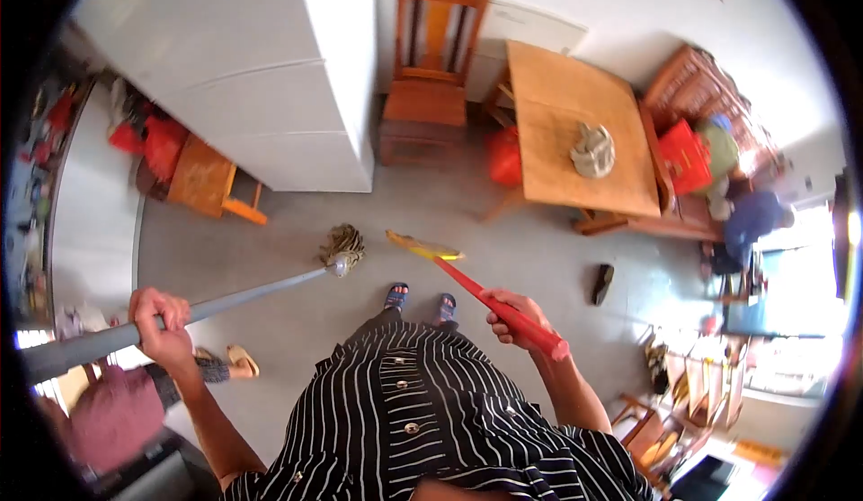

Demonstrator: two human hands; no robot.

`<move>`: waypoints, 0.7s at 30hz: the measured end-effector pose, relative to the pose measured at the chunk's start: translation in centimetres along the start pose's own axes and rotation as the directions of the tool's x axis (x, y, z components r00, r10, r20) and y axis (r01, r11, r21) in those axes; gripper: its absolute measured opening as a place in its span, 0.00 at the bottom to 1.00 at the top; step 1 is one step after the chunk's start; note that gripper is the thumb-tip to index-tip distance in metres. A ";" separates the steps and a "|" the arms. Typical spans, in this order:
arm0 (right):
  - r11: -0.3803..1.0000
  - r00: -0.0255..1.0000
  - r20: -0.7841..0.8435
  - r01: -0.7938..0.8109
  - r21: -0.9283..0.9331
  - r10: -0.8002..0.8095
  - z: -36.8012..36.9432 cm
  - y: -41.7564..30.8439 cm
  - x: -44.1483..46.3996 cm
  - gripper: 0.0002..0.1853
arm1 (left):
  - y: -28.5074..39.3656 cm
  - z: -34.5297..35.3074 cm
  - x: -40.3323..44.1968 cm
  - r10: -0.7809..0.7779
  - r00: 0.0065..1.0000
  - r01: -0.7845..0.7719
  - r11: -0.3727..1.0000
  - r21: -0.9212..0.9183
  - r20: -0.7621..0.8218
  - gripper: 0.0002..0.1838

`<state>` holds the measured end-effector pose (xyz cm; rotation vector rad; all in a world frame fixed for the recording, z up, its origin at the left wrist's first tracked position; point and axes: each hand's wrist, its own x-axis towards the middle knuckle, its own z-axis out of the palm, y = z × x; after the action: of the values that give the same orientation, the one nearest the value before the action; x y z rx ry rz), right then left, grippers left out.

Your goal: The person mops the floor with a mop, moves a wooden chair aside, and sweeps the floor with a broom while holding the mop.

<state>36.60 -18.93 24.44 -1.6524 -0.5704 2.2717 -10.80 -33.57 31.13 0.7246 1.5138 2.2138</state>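
My left hand is wrapped round the grey pole of a mop, whose stringy head rests on the grey floor ahead of my feet. On the other side, my right hand grips the red handle of a broom near its upper end. The broom's yellow and brown head is low over the floor, a little right of the mop head; whether it touches the floor I cannot tell.
A tall white cabinet and a wooden chair stand ahead. A wooden table holds a grey cloth bundle. One dark shoe lies right. A person in pink sits lower left; another in blue is far right.
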 end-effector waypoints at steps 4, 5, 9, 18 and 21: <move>0.971 0.987 0.146 -0.024 -0.240 0.061 3.4 -4.2 3.0 0.14 | 4.7 -2.9 -3.9 0.125 0.991 -0.123 0.992 0.041 -0.043 0.15; 0.954 0.952 0.307 0.109 -0.281 -0.018 3.3 -4.5 4.5 0.14 | 5.3 -3.5 -4.8 0.136 0.991 -0.135 0.990 0.039 -0.012 0.13; 0.914 0.971 0.180 -0.073 -0.400 0.157 11.0 -7.8 6.0 0.11 | 6.4 -5.7 -7.6 0.173 0.982 -0.163 0.980 0.117 -0.082 0.14; 0.945 0.914 0.331 -0.133 -0.300 0.234 23.6 -9.7 14.4 0.07 | 0.4 -11.6 -9.2 0.126 0.869 -0.042 0.982 0.183 -0.478 0.12; 0.920 0.864 0.368 -0.231 -0.317 0.343 25.9 -10.0 19.9 0.08 | -2.8 -12.9 -8.9 -0.001 0.849 0.037 0.998 0.057 -0.528 0.14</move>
<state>5.70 -5.28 19.36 -1.4364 -0.7941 2.9207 -11.33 -47.19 22.86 0.0986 1.8319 2.4862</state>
